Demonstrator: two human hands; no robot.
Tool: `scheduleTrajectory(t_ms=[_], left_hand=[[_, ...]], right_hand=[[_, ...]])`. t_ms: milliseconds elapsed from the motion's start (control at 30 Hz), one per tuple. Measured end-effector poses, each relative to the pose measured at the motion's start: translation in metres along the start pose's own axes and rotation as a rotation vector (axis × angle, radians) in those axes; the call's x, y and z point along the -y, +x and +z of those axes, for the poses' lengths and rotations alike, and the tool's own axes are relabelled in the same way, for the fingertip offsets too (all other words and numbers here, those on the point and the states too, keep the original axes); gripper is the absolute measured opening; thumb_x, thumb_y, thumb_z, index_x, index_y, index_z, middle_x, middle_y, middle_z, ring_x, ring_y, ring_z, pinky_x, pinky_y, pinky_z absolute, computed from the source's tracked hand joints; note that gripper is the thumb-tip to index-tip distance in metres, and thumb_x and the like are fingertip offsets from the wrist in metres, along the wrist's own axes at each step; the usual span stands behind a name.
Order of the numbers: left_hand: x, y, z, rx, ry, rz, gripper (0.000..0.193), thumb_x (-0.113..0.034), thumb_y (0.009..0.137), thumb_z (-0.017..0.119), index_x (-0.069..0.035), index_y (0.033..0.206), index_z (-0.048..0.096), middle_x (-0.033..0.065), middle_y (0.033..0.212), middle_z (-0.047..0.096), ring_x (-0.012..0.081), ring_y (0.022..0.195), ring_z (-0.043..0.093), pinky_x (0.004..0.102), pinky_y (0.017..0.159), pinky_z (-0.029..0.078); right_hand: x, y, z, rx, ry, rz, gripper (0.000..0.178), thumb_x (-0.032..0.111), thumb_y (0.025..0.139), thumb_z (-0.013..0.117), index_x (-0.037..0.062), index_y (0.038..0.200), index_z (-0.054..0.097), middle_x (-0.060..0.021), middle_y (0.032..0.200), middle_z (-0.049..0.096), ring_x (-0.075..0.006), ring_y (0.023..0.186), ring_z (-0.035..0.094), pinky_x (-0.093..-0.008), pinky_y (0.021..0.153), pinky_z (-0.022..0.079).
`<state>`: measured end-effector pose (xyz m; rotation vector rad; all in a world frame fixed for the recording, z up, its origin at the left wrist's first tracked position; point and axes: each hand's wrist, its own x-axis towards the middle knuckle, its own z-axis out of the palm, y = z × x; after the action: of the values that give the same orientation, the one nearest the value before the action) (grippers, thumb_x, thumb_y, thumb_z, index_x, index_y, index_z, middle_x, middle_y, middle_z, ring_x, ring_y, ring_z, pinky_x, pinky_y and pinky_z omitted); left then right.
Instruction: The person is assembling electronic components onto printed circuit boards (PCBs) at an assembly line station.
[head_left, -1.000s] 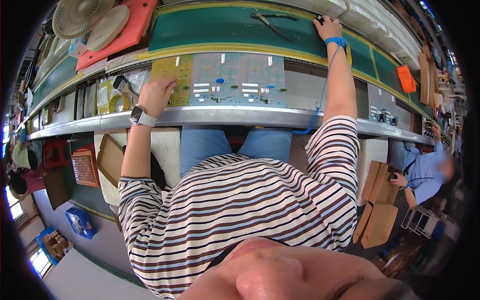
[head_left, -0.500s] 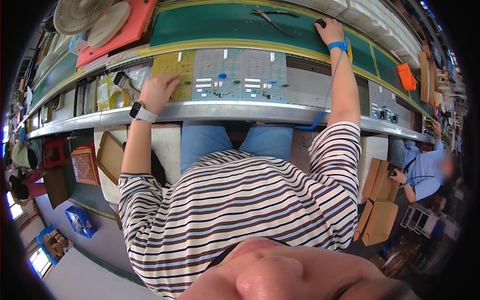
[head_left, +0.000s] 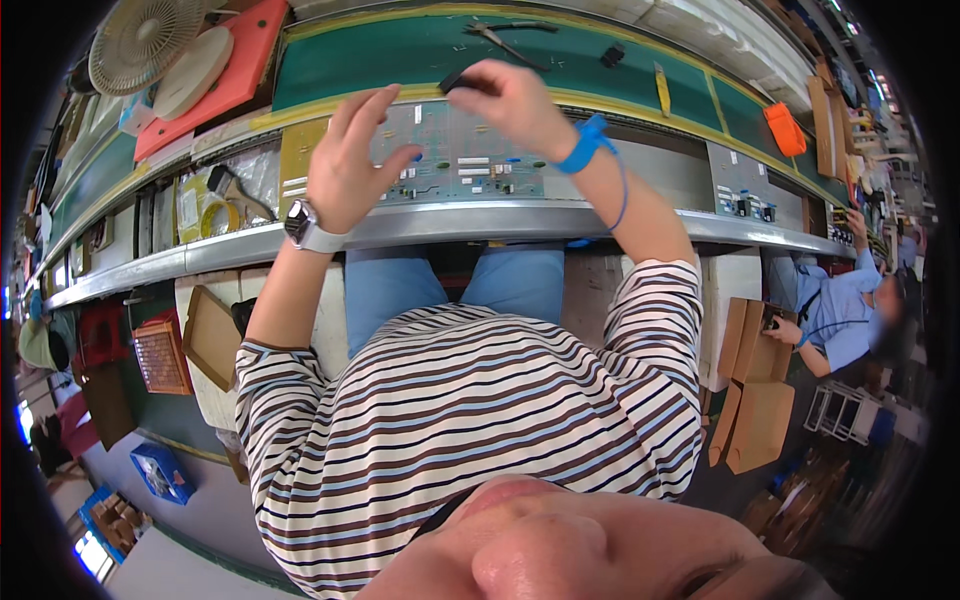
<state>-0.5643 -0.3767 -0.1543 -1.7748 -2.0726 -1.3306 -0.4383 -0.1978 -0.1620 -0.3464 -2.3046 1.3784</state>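
My right hand (head_left: 515, 105), a blue strap with a coiled cord on its wrist, pinches a small black block-shaped part (head_left: 458, 82) above the far edge of the circuit boards. My left hand (head_left: 352, 160), with a watch at the wrist, is raised over the boards at the left, its fingers apart and nothing in them. Below the hands lie circuit boards side by side, one pale blue-grey board (head_left: 493, 178) with white, green and blue components, and a yellow board (head_left: 297, 160) partly covered by my left hand.
On the green bench top lie pliers (head_left: 500, 38), another black part (head_left: 612, 55) and a yellow cutter (head_left: 662, 90). An orange object (head_left: 786, 130) sits farther right. A brush (head_left: 235, 188) and a tape roll (head_left: 218, 216) lie at left, near a fan (head_left: 145, 45). A co-worker works at right.
My right hand has come from the green bench at the right to above the boards, bringing the black part. My left hand has risen and its fingers have spread.
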Motion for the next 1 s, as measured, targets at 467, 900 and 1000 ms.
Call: scheduleTrajectory(t_ms=[467,900,1000], left_hand=[[0.022,-0.029,-0.015,0.108,0.097,-0.159,0.039,-0.013,0.068,0.068,-0.006,0.103,0.054,0.0131,0.091,0.062,0.0283,0.082,0.062,0.0344,0.069,0.05],[0.049,-0.065,-0.047,0.433,0.364,-0.043,0.037,-0.005,0.066,0.065,-0.005,0.102,0.054,0.0109,0.102,0.056,0.0315,0.092,0.054,0.0378,0.079,0.044],[0.052,-0.065,-0.045,0.391,0.438,-0.034,0.035,-0.006,0.064,0.066,-0.007,0.097,0.056,0.0089,0.094,0.054,0.0296,0.09,0.053,0.0376,0.081,0.043]], right_hand=[[-0.029,0.008,-0.066,-0.113,-0.613,-0.078,0.033,0.028,0.078,0.064,0.0068,0.103,0.062,-0.0112,0.091,0.063,-0.0223,0.083,0.061,-0.0315,0.073,0.048],[-0.156,-0.007,-0.171,-0.346,-1.254,0.103,0.031,0.018,0.076,0.061,0.0073,0.104,0.055,-0.0135,0.097,0.059,-0.0338,0.088,0.056,-0.0432,0.075,0.047],[-0.146,-0.016,-0.166,-0.349,-1.223,0.17,0.031,0.017,0.074,0.061,0.0065,0.103,0.055,-0.0139,0.095,0.059,-0.0336,0.088,0.056,-0.0433,0.076,0.047]])
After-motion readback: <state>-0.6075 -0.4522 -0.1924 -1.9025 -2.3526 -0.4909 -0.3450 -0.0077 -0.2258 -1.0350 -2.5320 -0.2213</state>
